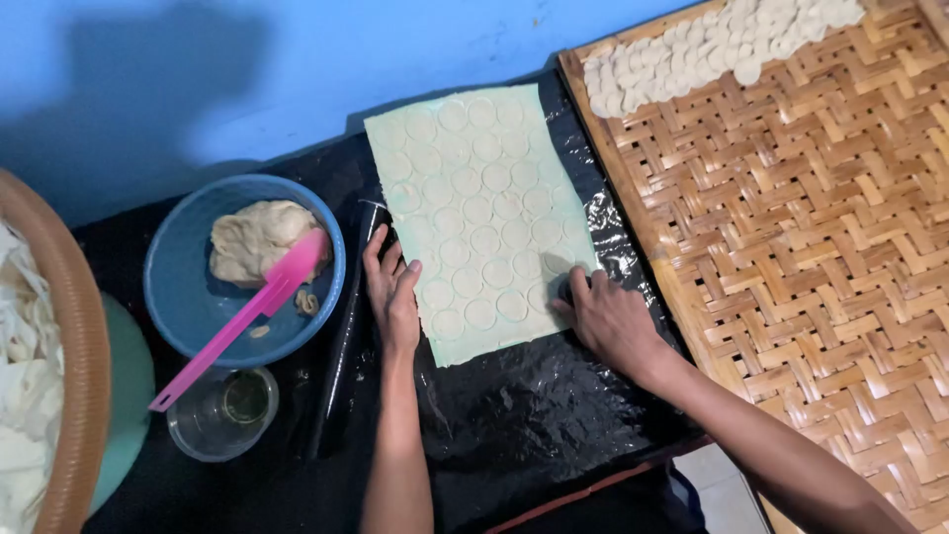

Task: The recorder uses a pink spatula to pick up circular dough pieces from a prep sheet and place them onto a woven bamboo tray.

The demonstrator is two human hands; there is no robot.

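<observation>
I see a plain blue wall [297, 59] behind, with a soft dark shadow across it. Black plastic sheeting [524, 415] covers the bench.

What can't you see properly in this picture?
Head view:
- The cutter: hidden under the right hand on the dough sheet.
- The basket: cut off by the left edge.
- The woven tray: cut off at top and right.
- What's in the glass: too dark to tell.

A single head-worn camera looks steeply down from close above at the black-covered worktop [514, 425] against the blue wall [297, 59]
</observation>
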